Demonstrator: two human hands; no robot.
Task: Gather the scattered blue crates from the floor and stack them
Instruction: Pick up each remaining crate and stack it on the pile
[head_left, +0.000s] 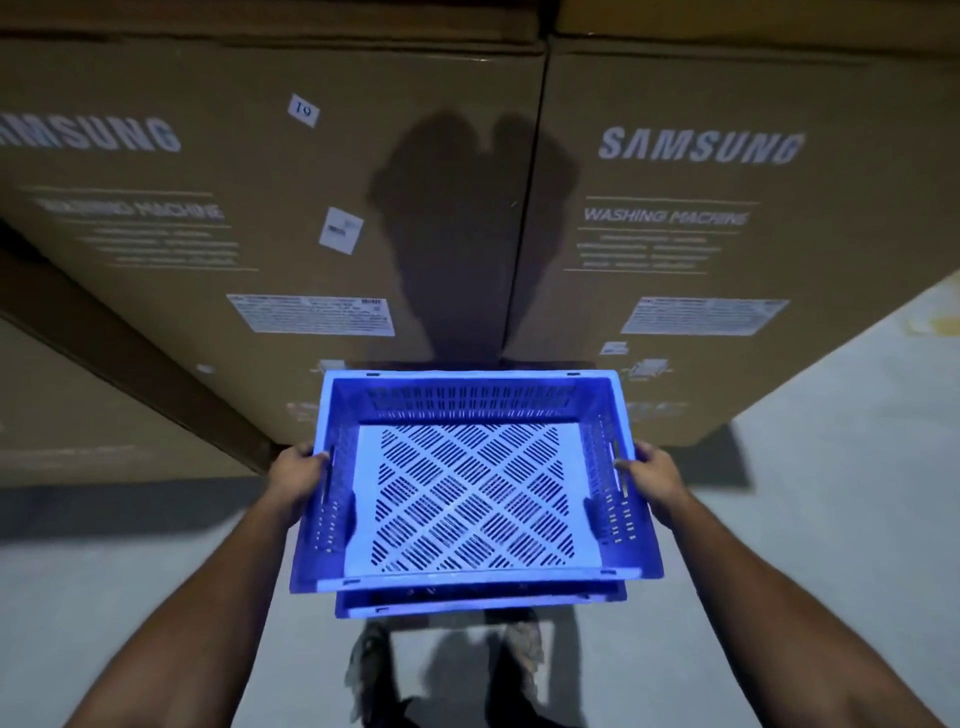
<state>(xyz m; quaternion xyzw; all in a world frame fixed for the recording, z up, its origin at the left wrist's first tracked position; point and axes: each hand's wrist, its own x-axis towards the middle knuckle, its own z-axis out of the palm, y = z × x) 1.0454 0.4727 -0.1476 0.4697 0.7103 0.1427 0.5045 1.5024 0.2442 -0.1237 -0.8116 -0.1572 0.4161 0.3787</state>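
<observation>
Both hands, left (298, 475) and right (655, 475), grip the top crate (475, 499); they should lower it level, squarely onto the crate beneath (467, 603).

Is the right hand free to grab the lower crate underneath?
Probably not yet. The right hand grips the top crate by its side, as does the left hand. The lower crate sits beneath, only its near rim showing.
</observation>
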